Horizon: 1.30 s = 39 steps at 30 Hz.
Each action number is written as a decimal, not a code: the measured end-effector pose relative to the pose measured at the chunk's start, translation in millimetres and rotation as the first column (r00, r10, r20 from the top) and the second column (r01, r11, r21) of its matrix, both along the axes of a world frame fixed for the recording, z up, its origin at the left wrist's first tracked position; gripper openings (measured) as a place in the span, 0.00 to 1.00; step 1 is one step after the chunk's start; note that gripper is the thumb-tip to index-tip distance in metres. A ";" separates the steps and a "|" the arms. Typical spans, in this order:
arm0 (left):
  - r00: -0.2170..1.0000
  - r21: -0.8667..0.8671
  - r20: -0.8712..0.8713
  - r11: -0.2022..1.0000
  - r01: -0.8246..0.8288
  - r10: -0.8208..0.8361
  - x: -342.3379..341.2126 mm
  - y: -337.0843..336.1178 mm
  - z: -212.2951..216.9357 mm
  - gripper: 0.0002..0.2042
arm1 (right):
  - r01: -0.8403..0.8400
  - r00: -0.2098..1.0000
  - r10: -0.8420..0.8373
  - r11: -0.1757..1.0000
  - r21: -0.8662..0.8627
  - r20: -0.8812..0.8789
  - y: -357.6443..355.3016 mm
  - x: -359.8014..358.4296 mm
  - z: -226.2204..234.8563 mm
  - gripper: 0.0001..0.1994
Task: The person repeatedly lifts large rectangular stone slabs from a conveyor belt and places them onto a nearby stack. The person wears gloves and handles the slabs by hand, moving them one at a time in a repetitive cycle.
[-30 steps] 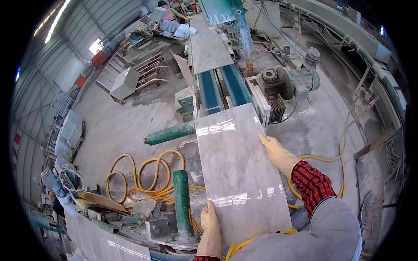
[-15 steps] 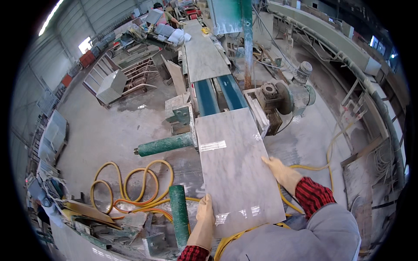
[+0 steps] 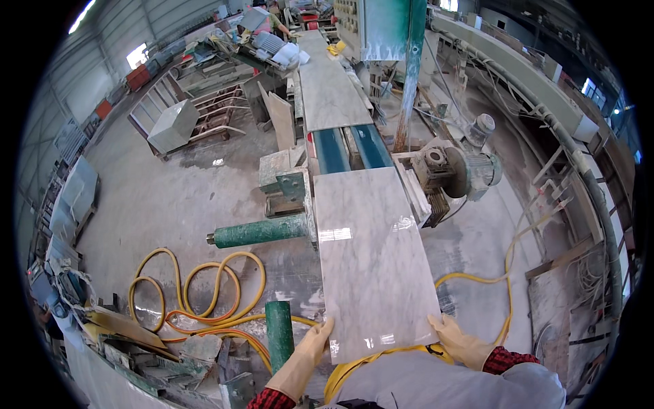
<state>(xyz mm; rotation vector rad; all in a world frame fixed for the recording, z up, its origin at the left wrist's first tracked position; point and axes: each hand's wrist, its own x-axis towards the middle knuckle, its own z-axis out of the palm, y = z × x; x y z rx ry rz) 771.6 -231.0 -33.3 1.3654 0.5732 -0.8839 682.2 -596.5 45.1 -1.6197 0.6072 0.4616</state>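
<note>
A polished grey-veined marble slab lies flat before me, its far end at the two blue conveyor belts. My left hand, in a cream glove, is closed on the slab's left edge near the close corner. On the opposite edge, close to the right corner, my gloved right hand grips it with the thumb on top; its other fingers are partly hidden. Farther along the belts rests a second marble slab, with a strip of bare belt between the two.
A green roller juts left from the conveyor, and a green post stands by my left hand. Yellow hose coils on the floor. At right sits a motor. A person is beside the conveyor's far end.
My right hand has slid from midway along the slab's right edge back to its near corner. The belt gap between the slabs looks slightly narrower. The view has shifted a little.
</note>
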 end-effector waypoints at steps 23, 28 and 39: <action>0.980 0.656 0.192 0.750 -0.092 -0.047 172.5 -87.6 30.6 0.34 | -0.215 0.972 0.172 0.929 -0.301 -0.163 -58.8 250.6 -10.8 0.41; 0.991 0.663 0.134 0.743 -0.088 -0.003 197.8 -94.0 43.6 0.34 | -0.194 0.977 0.158 0.933 -0.302 -0.140 -63.3 268.1 -26.8 0.40; 0.978 0.614 0.196 0.786 -0.069 -0.068 219.9 -64.5 -19.8 0.34 | -0.164 0.986 0.150 0.941 -0.297 -0.070 -56.6 292.9 -31.7 0.40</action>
